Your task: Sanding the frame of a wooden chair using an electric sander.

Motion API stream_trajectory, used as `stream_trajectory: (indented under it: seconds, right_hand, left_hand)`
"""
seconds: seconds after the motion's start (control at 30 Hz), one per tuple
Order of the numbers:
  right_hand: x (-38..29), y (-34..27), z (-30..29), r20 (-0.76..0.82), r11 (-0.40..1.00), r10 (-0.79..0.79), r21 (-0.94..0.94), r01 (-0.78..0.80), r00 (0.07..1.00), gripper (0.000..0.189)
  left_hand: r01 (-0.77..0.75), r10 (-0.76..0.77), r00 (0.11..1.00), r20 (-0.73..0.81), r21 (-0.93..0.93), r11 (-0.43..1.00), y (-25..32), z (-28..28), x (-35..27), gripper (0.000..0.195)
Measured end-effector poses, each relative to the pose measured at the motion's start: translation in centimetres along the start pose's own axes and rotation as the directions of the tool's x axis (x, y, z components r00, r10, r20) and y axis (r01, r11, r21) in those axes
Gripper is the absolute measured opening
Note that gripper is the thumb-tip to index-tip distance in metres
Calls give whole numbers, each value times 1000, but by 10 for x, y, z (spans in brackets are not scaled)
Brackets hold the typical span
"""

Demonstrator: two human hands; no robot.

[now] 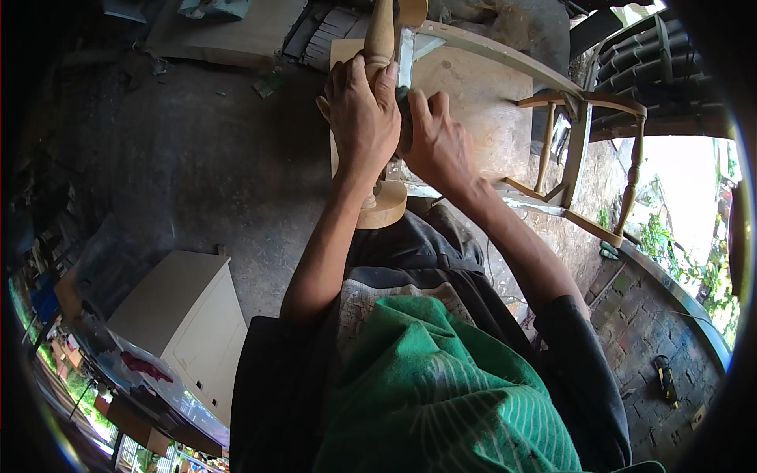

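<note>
A turned wooden spindle (379,35) stands out beyond my left hand (364,112), which rests on it with the fingers closed around its ringed part. Close beside it, my right hand (440,139) grips a dark piece (405,118), partly hidden by the fingers; what it is I cannot tell. Both hands are over a wooden furniture frame (502,53) with turned spindles and curved rails. Below my left wrist shows a thick rounded wooden block (383,207), part of the same work.
A flat wooden board (473,106) lies under the frame. A pale cabinet (195,331) stands at the lower left, and another pale board (236,35) lies at the upper left. A dark and yellow tool (665,378) rests on the surface at the lower right.
</note>
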State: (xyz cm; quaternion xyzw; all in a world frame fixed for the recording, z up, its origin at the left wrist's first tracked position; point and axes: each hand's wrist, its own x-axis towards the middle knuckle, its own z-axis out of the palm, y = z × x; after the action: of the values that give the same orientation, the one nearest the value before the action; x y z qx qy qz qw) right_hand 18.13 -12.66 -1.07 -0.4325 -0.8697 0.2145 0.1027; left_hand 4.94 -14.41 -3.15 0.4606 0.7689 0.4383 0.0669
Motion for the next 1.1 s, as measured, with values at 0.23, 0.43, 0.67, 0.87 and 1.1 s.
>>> stream_trajectory:
  seconds: [0.23, 0.43, 0.67, 0.87, 1.1]
  right_hand:
    - [28, 12, -4, -28, 997, -18, -75, 16, 999, 42]
    - [12, 11, -4, -10, 995, -81, -59, 80, 997, 43]
    - [16, 14, -7, 11, 989, -124, -85, 125, 992, 42]
    - [6, 10, -5, 37, 988, -135, -65, 138, 990, 43]
    - [10, 17, -10, 51, 987, -127, -96, 131, 991, 46]
  left_hand:
    - [11, -11, 1000, 12, 19, 1000, 6, -2, 0, 48]
    - [44, -46, 998, 43, 47, 998, 6, -5, -3, 52]
    - [131, -129, 980, 153, -1, 991, 10, -6, -3, 53]
    - [129, -128, 979, 160, 8, 992, 8, -6, -4, 52]
    - [129, -129, 979, 156, 10, 992, 11, -6, -4, 52]
